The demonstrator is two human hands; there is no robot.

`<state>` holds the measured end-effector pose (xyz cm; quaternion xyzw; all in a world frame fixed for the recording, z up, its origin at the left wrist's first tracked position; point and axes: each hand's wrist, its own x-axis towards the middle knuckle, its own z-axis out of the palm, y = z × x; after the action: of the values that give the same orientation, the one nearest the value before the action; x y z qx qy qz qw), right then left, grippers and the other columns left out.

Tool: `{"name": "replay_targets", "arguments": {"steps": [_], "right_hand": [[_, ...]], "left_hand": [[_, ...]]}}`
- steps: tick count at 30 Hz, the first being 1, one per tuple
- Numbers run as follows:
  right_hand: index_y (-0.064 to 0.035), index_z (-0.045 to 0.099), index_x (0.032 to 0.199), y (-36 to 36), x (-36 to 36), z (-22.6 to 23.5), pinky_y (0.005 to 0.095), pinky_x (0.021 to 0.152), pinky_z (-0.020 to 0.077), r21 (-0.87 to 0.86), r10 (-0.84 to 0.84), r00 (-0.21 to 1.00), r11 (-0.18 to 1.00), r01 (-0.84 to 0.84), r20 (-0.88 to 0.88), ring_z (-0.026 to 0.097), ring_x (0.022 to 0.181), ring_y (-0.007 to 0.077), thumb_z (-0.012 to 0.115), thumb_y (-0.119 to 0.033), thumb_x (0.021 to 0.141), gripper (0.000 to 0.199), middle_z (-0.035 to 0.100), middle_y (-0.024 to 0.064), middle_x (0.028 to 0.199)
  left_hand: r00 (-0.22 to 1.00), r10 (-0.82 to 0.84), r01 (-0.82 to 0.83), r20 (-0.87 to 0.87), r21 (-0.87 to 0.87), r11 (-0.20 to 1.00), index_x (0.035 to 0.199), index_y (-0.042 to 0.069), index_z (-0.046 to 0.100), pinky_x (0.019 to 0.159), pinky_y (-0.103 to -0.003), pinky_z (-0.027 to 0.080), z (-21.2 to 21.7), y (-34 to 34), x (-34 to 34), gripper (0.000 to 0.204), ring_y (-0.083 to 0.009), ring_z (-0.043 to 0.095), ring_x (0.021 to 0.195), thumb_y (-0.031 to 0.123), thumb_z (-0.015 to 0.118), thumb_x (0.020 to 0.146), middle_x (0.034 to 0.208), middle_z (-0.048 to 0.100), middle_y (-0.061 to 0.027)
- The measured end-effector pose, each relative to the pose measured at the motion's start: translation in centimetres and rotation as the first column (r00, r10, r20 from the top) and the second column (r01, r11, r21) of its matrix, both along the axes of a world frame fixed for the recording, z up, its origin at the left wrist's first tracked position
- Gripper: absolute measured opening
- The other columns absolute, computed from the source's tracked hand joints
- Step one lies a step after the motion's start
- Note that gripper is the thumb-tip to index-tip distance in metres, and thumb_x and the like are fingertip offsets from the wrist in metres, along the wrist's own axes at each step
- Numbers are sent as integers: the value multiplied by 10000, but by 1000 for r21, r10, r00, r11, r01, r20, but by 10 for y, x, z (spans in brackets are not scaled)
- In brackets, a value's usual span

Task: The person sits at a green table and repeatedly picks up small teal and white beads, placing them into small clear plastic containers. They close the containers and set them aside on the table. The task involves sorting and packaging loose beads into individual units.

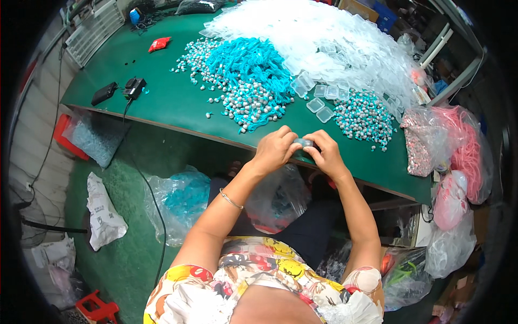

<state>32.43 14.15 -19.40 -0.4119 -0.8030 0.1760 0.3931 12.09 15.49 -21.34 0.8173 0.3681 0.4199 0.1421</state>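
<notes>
Head view: both hands meet at the near edge of the green surface (162, 102), left hand (275, 148) and right hand (326, 154) pinched from either side on one small clear case (304, 142) held between the fingertips, just above the edge. Fingers of both are curled shut on it; whether its lid is open or closed is too small to tell. Judgement: this looks like the close-or-fill step on a single case, so the next move likely calls for a firm thumb press with the case kept level, or a reach forward for more parts. Just ahead of the right hand lie loose empty cases (319, 105), with a small heap of teal-and-grey plugs (362, 116) ahead and to its right. Ahead of the left hand sits a bigger pile of teal cords (248, 67) mixed with the same plugs. Far ahead, a big mound of clear cases (324, 38). Right of the right hand, bags of pink stuff (458, 146) crowd the corner. Well left of the left hand: black adapter (104, 93) with cable. Nothing blocks the reach forward; the risk is that loose cases near the edge get knocked off into the bags (183, 200) below.
</notes>
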Motion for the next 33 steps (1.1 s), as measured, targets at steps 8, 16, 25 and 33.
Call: {"name": "replay_targets", "arguments": {"steps": [8, 16, 25, 33], "right_hand": [[-5, 679, 963, -8, -12, 9, 315, 614, 453, -195, -9, 998, 981, -4, -65, 567, 699, 170, 698, -81, 849, 138, 590, 72, 827], [-96, 680, 1033, 49, 25, -11, 447, 890, 402, 350, -448, 828, 876, 331, 337, 565, 1052, 273, 708, -151, 836, 206, 643, 75, 1059], [-111, 683, 957, 16, -9, -8, 438, 885, 365, 327, -340, 887, 915, 235, 314, 563, 990, 257, 724, -112, 796, 166, 605, 49, 922], [-98, 683, 947, 15, -4, -13, 427, 869, 380, 336, -342, 900, 909, 244, 272, 567, 966, 257, 744, -115, 777, 182, 602, 48, 909]], "left_hand": [[992, -48, 57, 120, -75, 996, 902, 20, 655, 661, -427, 481, 2, 0, -8, 150, -336, 605, 760, 169, 653, 913, 838, 577, -137], [990, -140, 140, -11, 65, 988, 870, 73, 659, 622, -413, 499, -5, -54, 6, 205, -312, 610, 696, 268, 723, 851, 828, 579, -106], [839, -252, 117, -481, -293, 949, 857, 73, 673, 683, -445, 526, -134, -74, 20, 260, -335, 655, 777, 333, 684, 868, 833, 630, -112], [997, -66, 64, 38, 60, 996, 854, 70, 654, 640, -416, 519, -30, -61, -30, 113, -312, 633, 706, 92, 730, 773, 794, 636, -101]]}}
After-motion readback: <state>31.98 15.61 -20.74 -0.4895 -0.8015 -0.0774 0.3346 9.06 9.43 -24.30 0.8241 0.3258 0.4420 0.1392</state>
